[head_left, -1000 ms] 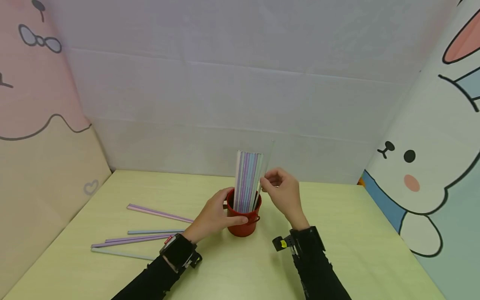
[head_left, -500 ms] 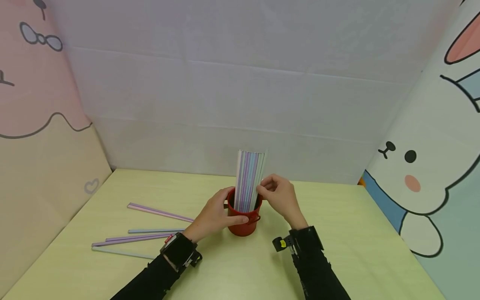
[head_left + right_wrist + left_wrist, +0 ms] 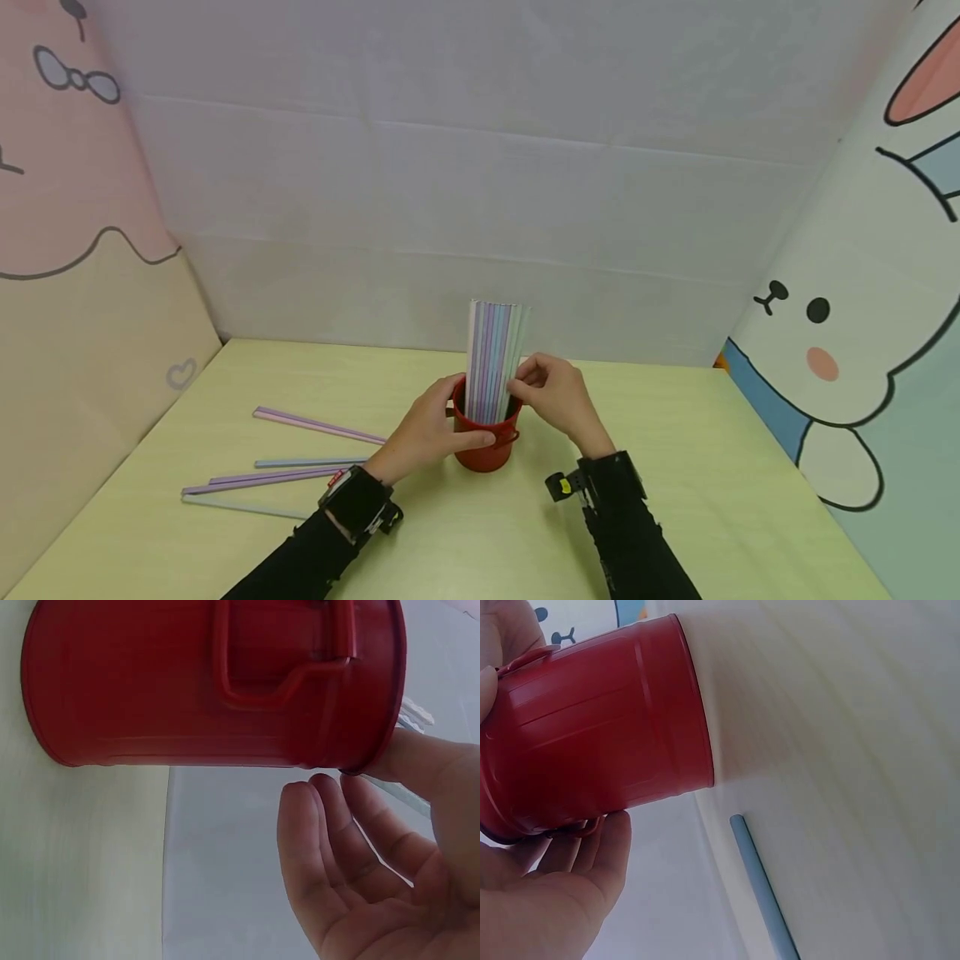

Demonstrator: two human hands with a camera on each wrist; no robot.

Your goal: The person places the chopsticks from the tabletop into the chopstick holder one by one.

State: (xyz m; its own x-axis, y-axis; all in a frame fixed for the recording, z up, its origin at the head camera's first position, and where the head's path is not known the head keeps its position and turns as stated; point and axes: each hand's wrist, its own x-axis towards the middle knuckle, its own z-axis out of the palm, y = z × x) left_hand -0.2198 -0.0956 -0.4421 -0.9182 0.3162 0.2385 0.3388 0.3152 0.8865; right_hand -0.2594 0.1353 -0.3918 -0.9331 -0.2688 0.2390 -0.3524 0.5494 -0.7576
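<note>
A red metal bucket with small side handles stands upright on the table, packed with a bundle of pastel straws. My left hand grips it near the rim, thumb across the front and fingers round the far side. At the bucket's right rim, my right hand pinches a pale green straw, whose lower end is hidden inside. The right wrist view has the bucket with the thumb at its rim and the other fingers beside it.
Several loose straws lie left of the bucket: a pink and purple pair, a blue straw, purple ones and a pale green one. A white wall rises behind the table.
My right hand has lowered the pale green straw into the bucket, bringing its top near the bundle's height, and has shifted slightly left and down. My left hand keeps its grip on the bucket.
</note>
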